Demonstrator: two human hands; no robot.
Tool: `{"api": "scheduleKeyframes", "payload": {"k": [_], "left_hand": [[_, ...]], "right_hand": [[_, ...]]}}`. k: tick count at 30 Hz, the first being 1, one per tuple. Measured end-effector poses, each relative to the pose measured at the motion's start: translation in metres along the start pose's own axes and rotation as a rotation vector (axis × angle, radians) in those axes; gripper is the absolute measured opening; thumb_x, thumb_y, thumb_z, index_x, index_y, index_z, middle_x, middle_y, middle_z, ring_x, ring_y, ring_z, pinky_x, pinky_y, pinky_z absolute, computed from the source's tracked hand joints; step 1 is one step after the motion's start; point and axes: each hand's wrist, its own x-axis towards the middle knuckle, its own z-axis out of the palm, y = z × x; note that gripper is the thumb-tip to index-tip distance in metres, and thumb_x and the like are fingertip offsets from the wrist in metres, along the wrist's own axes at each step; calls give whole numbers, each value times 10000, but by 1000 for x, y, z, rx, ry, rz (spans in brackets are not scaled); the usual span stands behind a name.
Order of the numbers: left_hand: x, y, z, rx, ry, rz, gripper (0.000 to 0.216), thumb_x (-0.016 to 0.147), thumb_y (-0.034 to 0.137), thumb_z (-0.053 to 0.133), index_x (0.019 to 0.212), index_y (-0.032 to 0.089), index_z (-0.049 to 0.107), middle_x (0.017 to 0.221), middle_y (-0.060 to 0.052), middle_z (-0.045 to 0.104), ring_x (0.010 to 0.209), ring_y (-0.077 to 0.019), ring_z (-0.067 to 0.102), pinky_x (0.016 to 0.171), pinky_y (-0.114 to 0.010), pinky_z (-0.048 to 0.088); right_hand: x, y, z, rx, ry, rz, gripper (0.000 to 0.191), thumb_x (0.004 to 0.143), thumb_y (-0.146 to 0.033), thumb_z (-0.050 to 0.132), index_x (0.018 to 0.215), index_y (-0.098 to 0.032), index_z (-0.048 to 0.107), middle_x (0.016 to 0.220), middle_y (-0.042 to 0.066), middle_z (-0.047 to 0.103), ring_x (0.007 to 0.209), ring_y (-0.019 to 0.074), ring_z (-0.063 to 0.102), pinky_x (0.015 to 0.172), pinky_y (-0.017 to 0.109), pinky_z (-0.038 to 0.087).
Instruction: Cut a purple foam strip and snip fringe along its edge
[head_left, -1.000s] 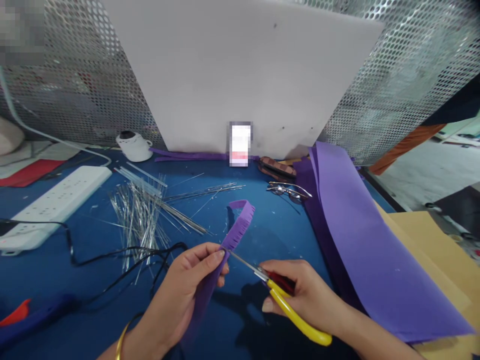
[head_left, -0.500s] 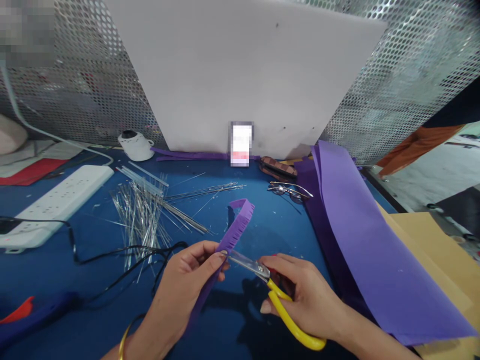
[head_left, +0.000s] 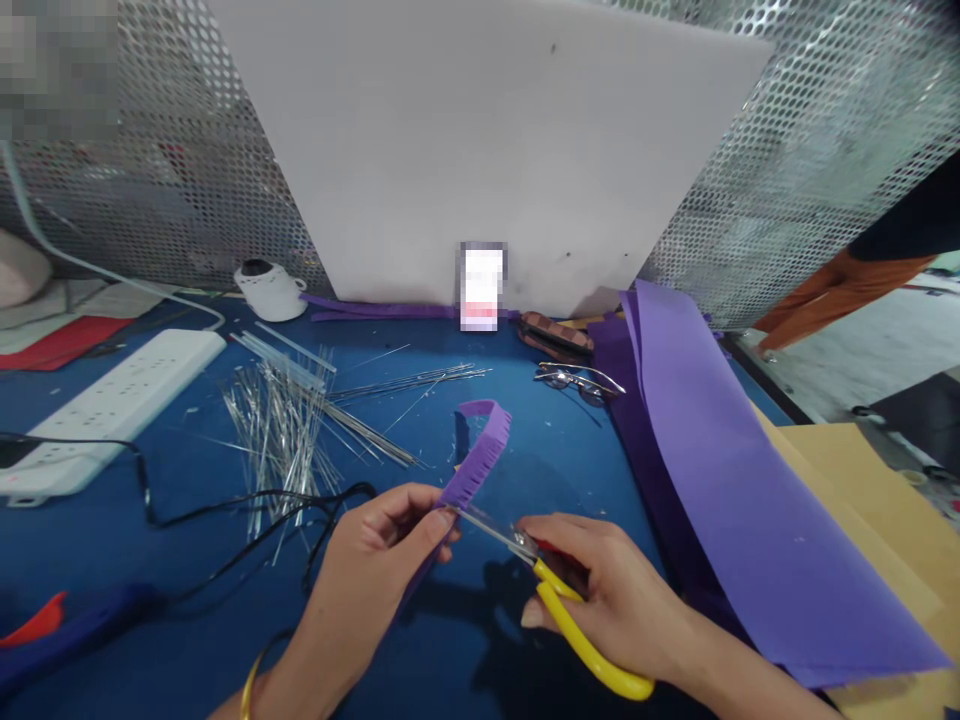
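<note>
My left hand (head_left: 401,545) pinches a narrow purple strip (head_left: 480,462) between thumb and fingers. Short slits run along one edge of the strip, and its far end curls over above the table. My right hand (head_left: 600,590) is closed around the yellow handles of a pair of scissors (head_left: 581,630). The blades point left and reach the strip's edge right beside my left thumb. Part of the strip below the left hand is hidden behind it.
Thin metal wires (head_left: 292,440) lie in a pile left of centre, near a white power strip (head_left: 120,410) and black cables. Purple sheets (head_left: 750,480) are stacked at right. Glasses (head_left: 577,380), a brown checked case (head_left: 555,335) and a white cup (head_left: 270,292) sit toward the back.
The scissor blades have tilted slightly at the strip's edge. The strip has shifted a little up and right, with its lower part now less visible. Both hands stay nearly in place.
</note>
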Motion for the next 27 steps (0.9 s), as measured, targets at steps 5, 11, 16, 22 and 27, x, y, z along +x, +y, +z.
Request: {"api": "scheduleKeyframes", "payload": {"k": [5, 11, 16, 22, 27], "left_hand": [[-1, 2, 0, 11, -4, 17, 171, 689, 335, 743, 751, 176, 739, 629, 6, 697, 585, -129, 590, 589, -226, 469], [-1, 1, 1, 10, 4, 19, 152, 686, 319, 752, 741, 177, 742, 622, 4, 700, 574, -127, 594, 578, -218, 469], [-1, 0, 2, -37, 30, -11, 164, 659, 323, 780, 721, 176, 739, 605, 1, 705, 565, -124, 597, 562, -204, 472], [-1, -2, 3, -51, 37, -20, 152, 657, 311, 791, 705, 180, 731, 592, 4, 715, 568, -122, 612, 576, -198, 485], [0, -2, 3, -54, 25, -31, 162, 668, 318, 794, 723, 177, 735, 606, 4, 722, 580, -117, 616, 579, -188, 488]], "right_hand": [[0, -1, -1, 9, -17, 1, 326, 773, -446, 758, 1012, -241, 672, 755, -23, 569, 647, 147, 482, 575, 240, 352], [1, -2, -3, 17, -30, 1, 306, 793, -466, 735, 975, -229, 671, 737, -28, 547, 636, 140, 463, 576, 237, 347], [2, -4, -2, 23, -12, 5, 293, 802, -472, 725, 939, -217, 677, 731, -21, 559, 635, 142, 469, 566, 234, 337], [3, -6, -4, 14, -8, -10, 277, 805, -470, 725, 863, -208, 655, 698, -36, 536, 622, 131, 469, 570, 233, 327], [2, -5, -3, 5, 11, -34, 292, 827, -489, 695, 823, -204, 630, 686, -33, 523, 609, 129, 463, 563, 237, 316]]}}
